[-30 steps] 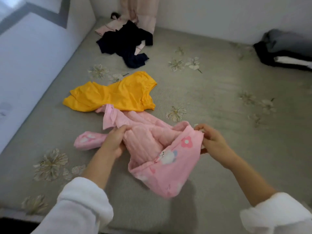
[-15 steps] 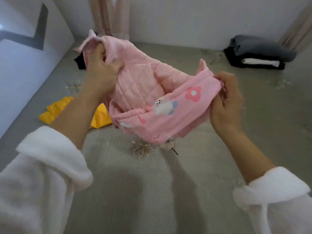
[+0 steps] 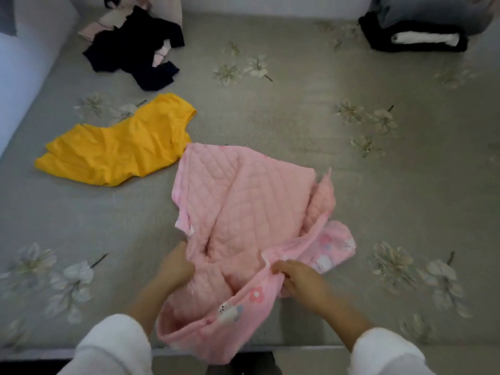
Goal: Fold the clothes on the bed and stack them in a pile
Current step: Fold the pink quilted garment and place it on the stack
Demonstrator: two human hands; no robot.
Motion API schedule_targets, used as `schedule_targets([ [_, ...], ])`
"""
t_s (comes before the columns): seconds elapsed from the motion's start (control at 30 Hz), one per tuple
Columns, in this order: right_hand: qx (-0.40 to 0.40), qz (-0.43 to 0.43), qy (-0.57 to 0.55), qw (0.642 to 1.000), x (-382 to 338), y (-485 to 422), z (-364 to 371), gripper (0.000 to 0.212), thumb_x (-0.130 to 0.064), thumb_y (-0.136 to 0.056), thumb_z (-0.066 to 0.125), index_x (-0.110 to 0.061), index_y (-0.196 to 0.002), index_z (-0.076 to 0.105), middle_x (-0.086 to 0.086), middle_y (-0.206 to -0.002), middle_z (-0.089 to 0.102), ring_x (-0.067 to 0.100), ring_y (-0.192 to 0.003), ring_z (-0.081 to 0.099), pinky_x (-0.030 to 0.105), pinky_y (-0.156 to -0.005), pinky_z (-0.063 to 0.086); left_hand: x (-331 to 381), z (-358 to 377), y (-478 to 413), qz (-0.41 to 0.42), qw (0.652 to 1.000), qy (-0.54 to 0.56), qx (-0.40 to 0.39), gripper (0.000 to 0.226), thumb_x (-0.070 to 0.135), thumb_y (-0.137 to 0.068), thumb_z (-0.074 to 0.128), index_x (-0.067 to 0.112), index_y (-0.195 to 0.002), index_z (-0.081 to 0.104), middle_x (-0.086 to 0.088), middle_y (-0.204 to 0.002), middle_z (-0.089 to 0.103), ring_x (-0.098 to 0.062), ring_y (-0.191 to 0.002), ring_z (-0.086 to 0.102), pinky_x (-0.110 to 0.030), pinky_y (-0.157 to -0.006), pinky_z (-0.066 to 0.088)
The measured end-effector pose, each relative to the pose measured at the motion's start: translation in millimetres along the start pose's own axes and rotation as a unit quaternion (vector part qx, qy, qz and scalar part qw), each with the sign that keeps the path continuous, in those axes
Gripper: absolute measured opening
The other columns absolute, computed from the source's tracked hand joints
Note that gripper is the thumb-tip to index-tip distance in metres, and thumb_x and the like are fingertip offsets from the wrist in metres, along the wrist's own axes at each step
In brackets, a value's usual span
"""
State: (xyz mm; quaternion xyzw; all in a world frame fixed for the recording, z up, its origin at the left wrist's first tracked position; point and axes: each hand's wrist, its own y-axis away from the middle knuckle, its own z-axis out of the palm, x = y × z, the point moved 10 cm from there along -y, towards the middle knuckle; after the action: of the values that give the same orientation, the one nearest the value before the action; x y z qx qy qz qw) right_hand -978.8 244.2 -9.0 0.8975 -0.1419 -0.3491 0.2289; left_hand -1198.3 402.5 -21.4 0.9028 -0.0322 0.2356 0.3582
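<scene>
A pink quilted garment (image 3: 243,201) with flower prints lies spread on the grey floral bed (image 3: 270,117), its near end hanging toward me. My left hand (image 3: 174,266) grips its left near edge. My right hand (image 3: 300,280) pinches the printed hem on the right. A yellow top (image 3: 116,150) lies flat to the left of it. A crumpled dark navy garment (image 3: 138,52) sits at the far left. A folded pile of dark and grey clothes (image 3: 416,28) rests at the far right corner.
A white wall (image 3: 19,66) borders the bed on the left, another runs along the far side. Pale pink cloth (image 3: 94,25) lies under the navy garment. The bed's near edge (image 3: 297,350) is just below my forearms.
The pink garment was held up in the air half a second ago; now it is laid down on the bed, spread away from me, both hands still holding its near end.
</scene>
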Motion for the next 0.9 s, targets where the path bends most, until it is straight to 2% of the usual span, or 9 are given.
schedule_targets([
  [0.13, -0.074, 0.087, -0.065, 0.991, 39, 2, 58, 0.025, -0.009, -0.087, 0.055, -0.018, -0.109, 0.064, 0.003, -0.107, 0.066, 0.02, -0.095, 0.059, 0.029, -0.085, 0.047, -32, 49, -5, -0.036, 0.996, -0.048, -0.068, 0.054, 0.01, -0.083, 0.062, 0.003, -0.132, 0.041, -0.02, -0.129, 0.054, -0.032, -0.115, 0.054, -0.028, -0.085, 0.04],
  [0.27, 0.056, 0.195, -0.191, 0.96, 81, -7, 46, 0.008, -0.012, -0.084, 0.062, -0.009, -0.092, 0.062, 0.004, -0.088, 0.066, 0.023, -0.085, 0.062, 0.031, -0.076, 0.049, -51, 42, -22, -0.091, 0.979, 0.182, 0.009, 0.052, 0.007, -0.083, 0.069, -0.005, -0.129, 0.048, -0.019, -0.125, 0.057, -0.028, -0.108, 0.057, -0.029, -0.084, 0.042],
  [0.37, 0.248, 0.341, -0.304, 0.854, 123, 11, 31, 0.032, -0.026, -0.088, 0.065, -0.005, -0.11, 0.056, 0.006, -0.093, 0.06, 0.026, -0.09, 0.06, 0.037, -0.085, 0.049, -54, 24, -33, -0.091, 0.947, 0.293, 0.09, 0.051, 0.008, -0.084, 0.069, -0.002, -0.131, 0.051, -0.016, -0.123, 0.059, -0.029, -0.109, 0.057, -0.032, -0.085, 0.044],
  [0.5, 0.191, 0.387, -0.623, 0.652, 120, -1, 73, 0.027, -0.031, -0.087, 0.067, -0.011, -0.103, 0.058, 0.011, -0.093, 0.064, 0.026, -0.083, 0.063, 0.033, -0.063, 0.054, -31, 5, -36, -0.012, 0.967, 0.212, 0.14, 0.021, 0.001, -0.085, 0.062, -0.005, -0.106, 0.061, -0.012, -0.091, 0.059, -0.028, -0.09, 0.058, -0.031, -0.069, 0.042],
  [0.53, 0.191, 0.384, -0.618, 0.659, 118, -5, 65, 0.019, -0.026, -0.087, 0.067, -0.011, -0.093, 0.059, 0.01, -0.083, 0.063, 0.023, -0.073, 0.06, 0.028, -0.054, 0.049, -18, -2, -33, 0.036, 0.973, 0.161, 0.159, 0.021, -0.001, -0.086, 0.058, -0.008, -0.105, 0.06, -0.014, -0.087, 0.059, -0.031, -0.086, 0.058, -0.032, -0.067, 0.04],
  [0.63, 0.306, 0.341, -0.432, 0.777, 113, -18, 6, 0.022, -0.006, -0.082, 0.06, -0.01, -0.062, 0.051, 0.0, -0.056, 0.046, 0.015, -0.054, 0.04, 0.02, -0.045, 0.032, 29, -11, -16, 0.204, 0.961, 0.008, 0.187, 0.047, 0.002, -0.089, 0.047, 0.008, -0.136, 0.051, -0.009, -0.087, 0.056, -0.029, -0.076, 0.057, -0.035, -0.066, 0.044],
  [0.73, 0.386, 0.159, -0.286, 0.863, 57, -34, -42, 0.035, -0.003, -0.078, 0.061, -0.022, -0.053, 0.045, -0.01, -0.047, 0.029, 0.004, -0.05, 0.028, 0.018, -0.045, 0.027, 66, 5, 7, 0.355, 0.907, -0.154, 0.165, 0.058, 0.013, -0.076, 0.051, 0.019, -0.133, 0.055, -0.005, -0.075, 0.05, -0.023, -0.047, 0.051, -0.028, -0.038, 0.038],
  [0.83, 0.314, 0.063, -0.277, 0.906, 16, -61, -20, 0.016, -0.013, -0.085, 0.062, -0.018, -0.092, 0.076, -0.017, -0.047, 0.044, -0.003, -0.048, 0.041, 0.011, -0.052, 0.033, 69, 55, 0, 0.369, 0.88, -0.295, 0.05, 0.06, 0.022, -0.081, 0.051, 0.038, -0.139, 0.045, -0.001, -0.088, 0.052, -0.019, -0.055, 0.058, -0.025, -0.04, 0.033],
  [0.9, 0.191, 0.072, -0.282, 0.938, 10, -83, 19, 0.03, -0.013, -0.091, 0.055, -0.022, -0.116, 0.068, -0.02, -0.069, 0.06, -0.006, -0.065, 0.052, 0.012, -0.065, 0.04, 46, 87, -22, 0.292, 0.882, -0.368, -0.026, 0.062, 0.029, -0.092, 0.045, 0.048, -0.146, 0.022, -0.004, -0.115, 0.046, -0.025, -0.087, 0.063, -0.03, -0.06, 0.044],
])
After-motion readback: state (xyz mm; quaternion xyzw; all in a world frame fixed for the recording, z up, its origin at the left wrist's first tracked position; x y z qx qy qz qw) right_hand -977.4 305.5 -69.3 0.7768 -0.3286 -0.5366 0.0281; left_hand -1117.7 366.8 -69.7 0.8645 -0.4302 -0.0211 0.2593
